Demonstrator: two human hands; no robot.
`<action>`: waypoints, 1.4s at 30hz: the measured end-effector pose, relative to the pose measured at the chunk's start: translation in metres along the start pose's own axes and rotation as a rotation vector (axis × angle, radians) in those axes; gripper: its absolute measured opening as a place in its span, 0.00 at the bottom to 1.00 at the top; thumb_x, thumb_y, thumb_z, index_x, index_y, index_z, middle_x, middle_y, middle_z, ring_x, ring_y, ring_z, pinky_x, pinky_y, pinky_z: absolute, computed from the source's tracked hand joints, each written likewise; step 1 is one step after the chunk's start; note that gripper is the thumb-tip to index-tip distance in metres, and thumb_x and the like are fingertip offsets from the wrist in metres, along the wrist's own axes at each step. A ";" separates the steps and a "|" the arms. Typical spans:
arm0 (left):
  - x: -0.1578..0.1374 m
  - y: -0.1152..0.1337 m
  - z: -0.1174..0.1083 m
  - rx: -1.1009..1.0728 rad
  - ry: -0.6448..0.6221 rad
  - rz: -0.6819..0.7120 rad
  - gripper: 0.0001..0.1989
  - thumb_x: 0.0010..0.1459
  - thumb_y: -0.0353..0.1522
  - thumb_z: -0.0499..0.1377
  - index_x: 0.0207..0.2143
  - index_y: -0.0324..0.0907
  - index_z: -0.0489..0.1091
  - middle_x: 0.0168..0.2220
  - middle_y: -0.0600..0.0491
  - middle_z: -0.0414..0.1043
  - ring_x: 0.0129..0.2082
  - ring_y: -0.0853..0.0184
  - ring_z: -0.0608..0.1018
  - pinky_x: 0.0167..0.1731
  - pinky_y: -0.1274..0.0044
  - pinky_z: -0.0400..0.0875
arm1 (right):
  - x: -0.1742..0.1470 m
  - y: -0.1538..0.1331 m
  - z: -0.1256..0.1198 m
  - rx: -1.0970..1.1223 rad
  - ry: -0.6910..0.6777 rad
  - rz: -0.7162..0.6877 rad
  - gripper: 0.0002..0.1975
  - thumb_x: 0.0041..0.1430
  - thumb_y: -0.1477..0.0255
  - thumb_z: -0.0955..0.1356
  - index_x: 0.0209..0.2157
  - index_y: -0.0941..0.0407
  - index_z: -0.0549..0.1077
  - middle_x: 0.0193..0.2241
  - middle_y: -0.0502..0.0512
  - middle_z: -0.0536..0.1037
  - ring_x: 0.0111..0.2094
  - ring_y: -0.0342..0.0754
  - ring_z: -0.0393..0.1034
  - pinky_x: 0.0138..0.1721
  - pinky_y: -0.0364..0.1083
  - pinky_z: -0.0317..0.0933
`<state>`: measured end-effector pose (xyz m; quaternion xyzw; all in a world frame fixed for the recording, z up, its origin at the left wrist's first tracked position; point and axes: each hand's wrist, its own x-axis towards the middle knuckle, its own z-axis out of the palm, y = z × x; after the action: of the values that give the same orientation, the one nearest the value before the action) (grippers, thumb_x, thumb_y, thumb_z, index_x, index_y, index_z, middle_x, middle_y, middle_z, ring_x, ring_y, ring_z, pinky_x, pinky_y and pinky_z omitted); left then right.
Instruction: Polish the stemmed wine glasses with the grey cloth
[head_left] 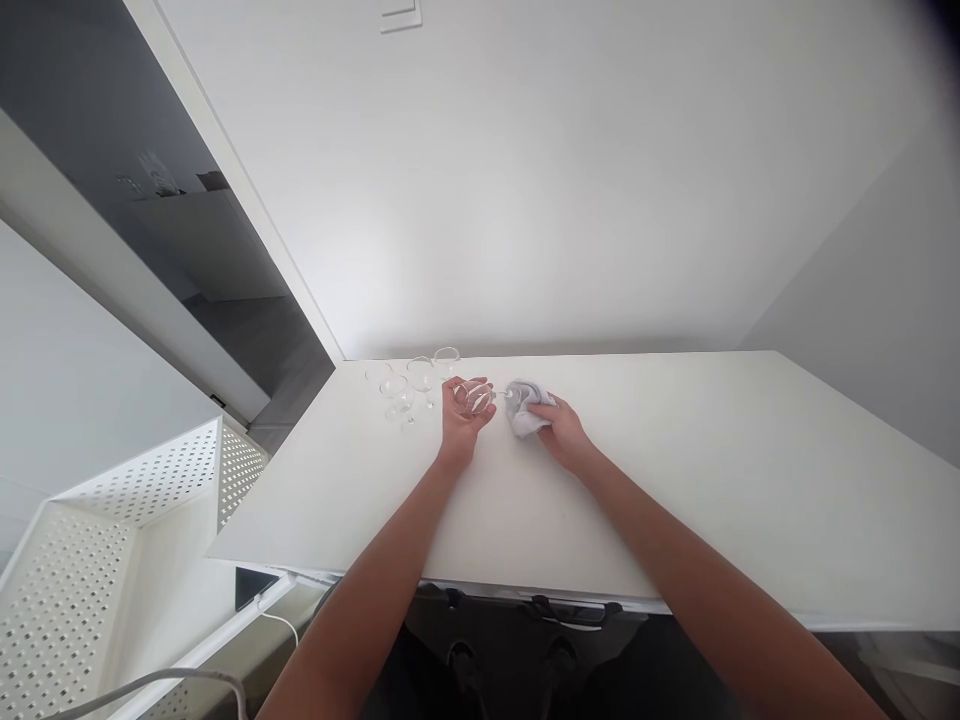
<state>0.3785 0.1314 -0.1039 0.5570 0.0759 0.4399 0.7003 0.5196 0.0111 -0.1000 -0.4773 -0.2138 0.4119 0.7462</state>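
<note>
1. Stemmed glass (474,398): clear, colourless, see-through; rounded bowl, thin stem, pale glints along bowl and stem. Outline partly lost behind fingers.
2. Lying on its side in the grip, not upright. Long axis running roughly left-right across the view, about in line with the back edge of the desk (750,430). Mouth facing left, stem and foot end pointing right. Can't tell any slight tilt up or down.
3. Located over the back part of the desk, left of its middle, between both hands.
4. Left hand (459,425): curled partway round the bowl, with thumb on the near side and fingers on the far side. Supporting the glass.
5. Right hand (564,425): closed in a pinch on a cloth (526,420), with thumb on top; other fingers mostly hidden.
6. Cloth: whitish-grey, bunched, gathered about the foot end. Can't tell exact contact inside the folds.
7. More stemmed glasses (420,374): four, clear, grouped left of and beyond the left hand; standing upright on the desk, faint against white.
8. Behind: plain pale wall (525,200). Lower left: white perforated panel (75,580), near a pale cable (169,676).
</note>
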 end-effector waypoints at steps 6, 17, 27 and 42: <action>-0.003 0.004 0.002 0.003 -0.065 -0.008 0.27 0.56 0.33 0.70 0.50 0.51 0.57 0.56 0.48 0.67 0.58 0.58 0.74 0.61 0.58 0.63 | -0.003 -0.003 0.001 -0.019 -0.002 -0.001 0.15 0.48 0.68 0.75 0.40 0.55 0.76 0.37 0.53 0.74 0.39 0.49 0.66 0.38 0.46 0.61; -0.002 0.003 0.001 -0.022 -0.009 0.009 0.29 0.52 0.34 0.72 0.49 0.51 0.59 0.56 0.48 0.68 0.57 0.59 0.74 0.61 0.57 0.65 | -0.001 0.000 0.001 -0.010 0.018 -0.011 0.17 0.47 0.69 0.76 0.41 0.55 0.78 0.38 0.53 0.76 0.40 0.50 0.68 0.39 0.47 0.62; 0.000 0.000 -0.001 -0.005 0.015 0.003 0.28 0.52 0.35 0.72 0.49 0.51 0.59 0.56 0.48 0.69 0.57 0.60 0.75 0.60 0.58 0.66 | -0.001 -0.003 0.001 -0.064 0.051 -0.059 0.22 0.47 0.70 0.73 0.47 0.52 0.77 0.42 0.53 0.76 0.40 0.50 0.68 0.39 0.46 0.62; 0.000 0.003 0.000 0.125 0.008 -0.020 0.29 0.50 0.36 0.73 0.51 0.51 0.64 0.55 0.46 0.71 0.52 0.60 0.76 0.53 0.63 0.69 | -0.021 -0.014 0.006 -1.570 -0.314 -0.384 0.26 0.53 0.74 0.65 0.54 0.45 0.75 0.61 0.53 0.67 0.22 0.38 0.61 0.31 0.46 0.56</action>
<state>0.3771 0.1314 -0.1014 0.5972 0.1116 0.4296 0.6681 0.5090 -0.0063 -0.0835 -0.7521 -0.6194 0.0698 0.2141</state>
